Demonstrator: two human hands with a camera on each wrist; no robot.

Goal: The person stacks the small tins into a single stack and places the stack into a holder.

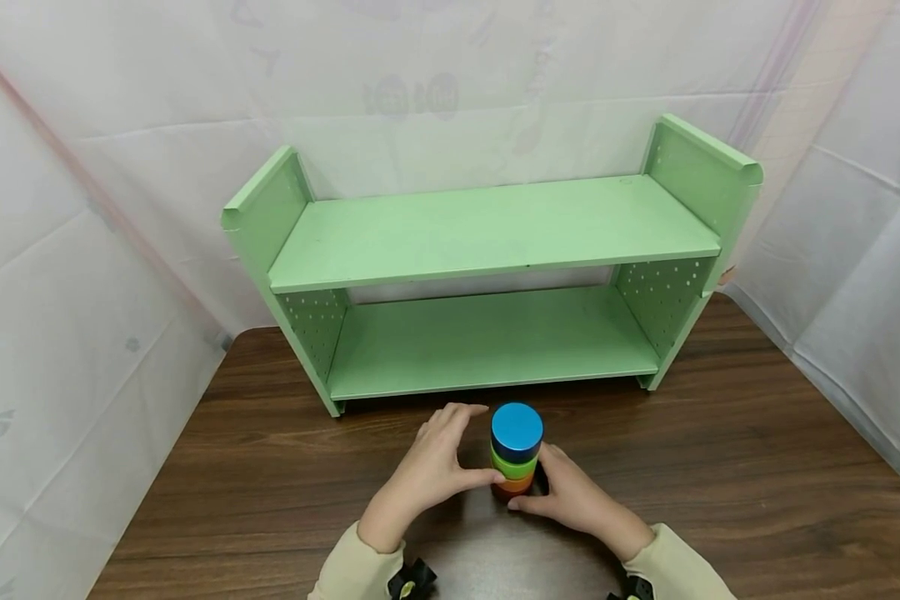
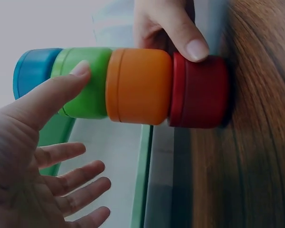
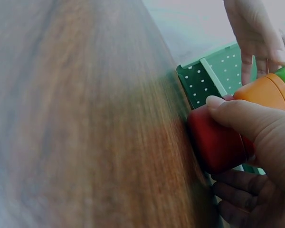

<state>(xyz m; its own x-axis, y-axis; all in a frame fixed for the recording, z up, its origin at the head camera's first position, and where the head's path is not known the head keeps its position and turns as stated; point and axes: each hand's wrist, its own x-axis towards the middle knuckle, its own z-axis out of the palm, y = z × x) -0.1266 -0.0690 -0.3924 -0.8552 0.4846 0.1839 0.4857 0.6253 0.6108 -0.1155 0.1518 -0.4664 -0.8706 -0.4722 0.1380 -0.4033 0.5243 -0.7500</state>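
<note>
Our L hand is spread, thumb at green jar; R hand pinches red jar. Stack upright, 6 o'clock of shelf; prob. light, stiff, slick, tippy, so we'd hold low & steady the top.

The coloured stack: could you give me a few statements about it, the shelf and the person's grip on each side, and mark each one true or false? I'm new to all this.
1. The blue piece tops the stack. True.
2. The stack stands inside the green shelf. False: it is in front of the shelf.
3. The right grip has its thumb on the red piece. True.
4. The red piece is second from the top. False: it is lowest, under the orange piece.
5. The left grip has its fingers extended, not wrapped round the stack. True.
</note>
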